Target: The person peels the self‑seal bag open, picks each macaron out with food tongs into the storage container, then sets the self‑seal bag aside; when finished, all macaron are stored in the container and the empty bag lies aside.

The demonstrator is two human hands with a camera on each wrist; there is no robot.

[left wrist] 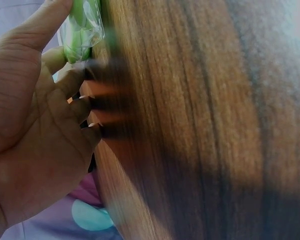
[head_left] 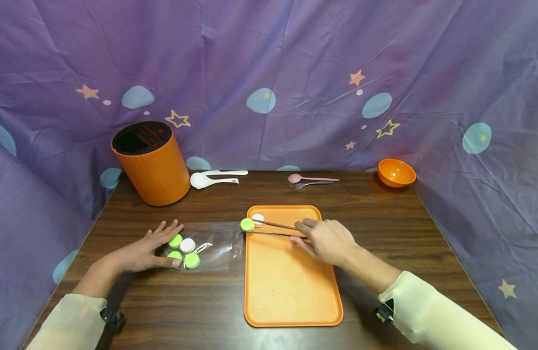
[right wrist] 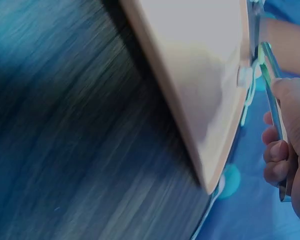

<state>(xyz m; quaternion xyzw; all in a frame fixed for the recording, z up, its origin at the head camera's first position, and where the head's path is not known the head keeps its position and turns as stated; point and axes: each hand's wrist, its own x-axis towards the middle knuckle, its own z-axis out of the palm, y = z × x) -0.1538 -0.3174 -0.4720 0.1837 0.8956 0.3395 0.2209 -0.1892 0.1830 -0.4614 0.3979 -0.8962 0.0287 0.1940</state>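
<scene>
From the head view, the right hand grips metal tongs whose tips pinch a green cap at the orange tray rim, beside a white cap on it; the left hand lies flat, fingers spread, on a clear bag of caps. Left wrist view: straight fingers press the bag on the wooden table. Right wrist view, blurred: fingers curl round the tongs beside the tray.

dark wooden table, purple star-print cloth backdrop
</scene>
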